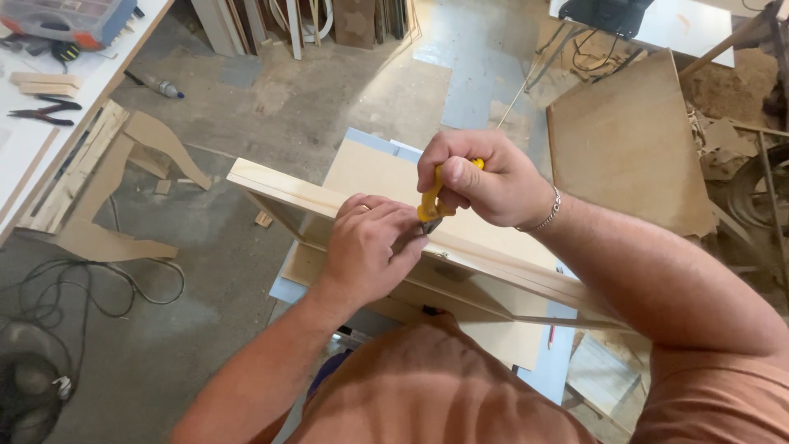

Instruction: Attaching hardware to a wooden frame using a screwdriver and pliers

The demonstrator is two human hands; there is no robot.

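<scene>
both hands at the top rail of a pale wood frame

concrete floor (246, 107) fills most of the view, dusty, with offcuts scattered on it. a large brown board (629, 140) lies at the upper right, near sawdust. a curved plywood cutout (123, 189) lies on the floor at left, beside the white counter (25, 123) that carries black-handled pliers (41, 111). a black cable (99, 288) loops on the floor at lower left.

the pale wood frame (288, 187) stands on edge in front of the person, its top rail running from upper left to lower right, above flat panels (370, 164) stacked beneath it.

right hand (485, 177) is closed in a fist around a yellow-handled tool (431, 197), tip pointing down at the rail. a silver bracelet (546, 215) sits on that wrist.

left hand (370, 247) rests on the rail, fingers pinched together just beside the tool tip; whatever small item they pinch cannot be made out. the two hands are touching or nearly so.
</scene>
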